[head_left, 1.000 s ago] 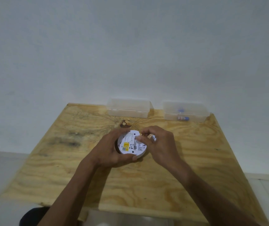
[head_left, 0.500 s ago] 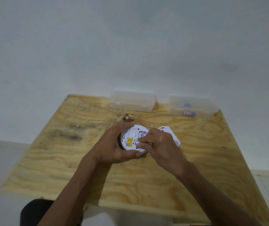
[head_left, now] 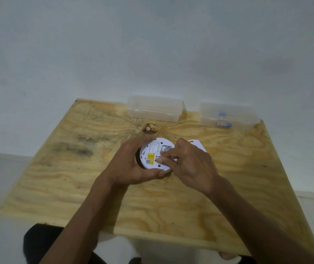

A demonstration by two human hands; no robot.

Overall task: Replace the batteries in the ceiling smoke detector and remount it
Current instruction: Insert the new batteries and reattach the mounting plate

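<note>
A round white smoke detector (head_left: 152, 151) lies back side up over the middle of the plywood table (head_left: 76, 168), showing a yellow label and printed text. My left hand (head_left: 131, 164) cups it from the left and below. My right hand (head_left: 188, 162) rests on its right half, with thumb and fingertips pinched at the battery bay; whether they hold a battery is hidden. A white mounting plate (head_left: 197, 144) lies flat just behind my right hand.
Two clear plastic boxes stand at the table's far edge by the wall: a left box (head_left: 154, 108) and a right box (head_left: 228, 116) with small blue-tipped batteries inside. A dark knot (head_left: 149, 128) marks the wood. My legs show below the near edge.
My right fingers shifted down and inward onto the detector's battery bay. The mounting plate came into sight behind my right hand. The view also tilted so the table sits higher in frame.
</note>
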